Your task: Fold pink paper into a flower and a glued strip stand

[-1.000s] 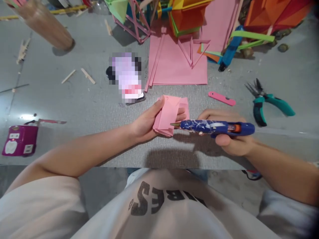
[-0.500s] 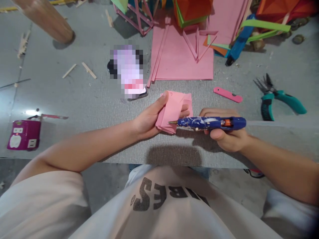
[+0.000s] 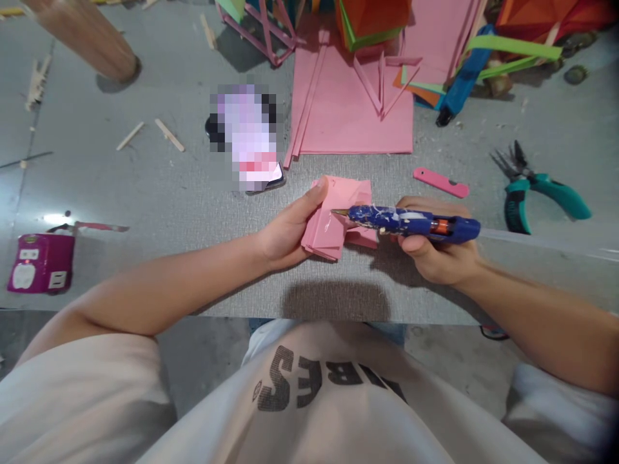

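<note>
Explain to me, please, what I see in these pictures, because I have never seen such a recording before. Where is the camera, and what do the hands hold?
There is no machine here: a person works with two bare hands. Every picture comes from one camera worn on the head, looking forward and down.

The left hand holds folded pink paper. The right hand holds a blue glue gun, its tip at the paper; whether they touch is unclear.

On the grey table lie larger pink sheets, pliers with teal handles, a small pink tool, a purple socket box and a phone, partly blurred out.
</note>
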`<move>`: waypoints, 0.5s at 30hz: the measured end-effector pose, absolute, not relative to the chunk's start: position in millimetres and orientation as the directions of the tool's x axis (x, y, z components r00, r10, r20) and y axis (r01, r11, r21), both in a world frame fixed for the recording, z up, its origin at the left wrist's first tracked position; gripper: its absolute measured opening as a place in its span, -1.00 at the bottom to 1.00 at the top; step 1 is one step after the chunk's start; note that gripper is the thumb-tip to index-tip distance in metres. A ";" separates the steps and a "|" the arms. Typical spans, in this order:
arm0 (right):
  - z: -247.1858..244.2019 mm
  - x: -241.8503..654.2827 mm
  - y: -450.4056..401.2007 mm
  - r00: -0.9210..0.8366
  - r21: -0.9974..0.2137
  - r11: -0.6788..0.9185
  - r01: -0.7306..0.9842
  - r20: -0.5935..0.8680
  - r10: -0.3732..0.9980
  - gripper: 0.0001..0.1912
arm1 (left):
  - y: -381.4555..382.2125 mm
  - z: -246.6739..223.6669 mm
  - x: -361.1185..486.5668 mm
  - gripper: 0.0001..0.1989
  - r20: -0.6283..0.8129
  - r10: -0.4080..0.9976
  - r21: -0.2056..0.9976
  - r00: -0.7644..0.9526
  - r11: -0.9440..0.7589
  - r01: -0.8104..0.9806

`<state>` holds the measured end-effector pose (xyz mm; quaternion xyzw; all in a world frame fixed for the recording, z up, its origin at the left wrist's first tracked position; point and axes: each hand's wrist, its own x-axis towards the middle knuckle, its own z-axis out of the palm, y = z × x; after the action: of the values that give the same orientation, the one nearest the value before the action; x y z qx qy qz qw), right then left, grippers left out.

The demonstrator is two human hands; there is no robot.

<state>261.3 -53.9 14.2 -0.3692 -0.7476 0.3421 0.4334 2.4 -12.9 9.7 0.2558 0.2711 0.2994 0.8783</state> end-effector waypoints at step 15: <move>19.1 276.9 -49.1 -0.492 -0.813 0.527 0.249 0.362 0.792 -0.46 | -12.3 5.0 -2.8 -0.28 -0.389 0.649 0.538 0.654 0.736 -0.411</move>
<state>276.9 -49.1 19.1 -0.3308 -0.7864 0.3568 0.3805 -2.8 -12.3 5.0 0.2061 0.2894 0.2991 0.8856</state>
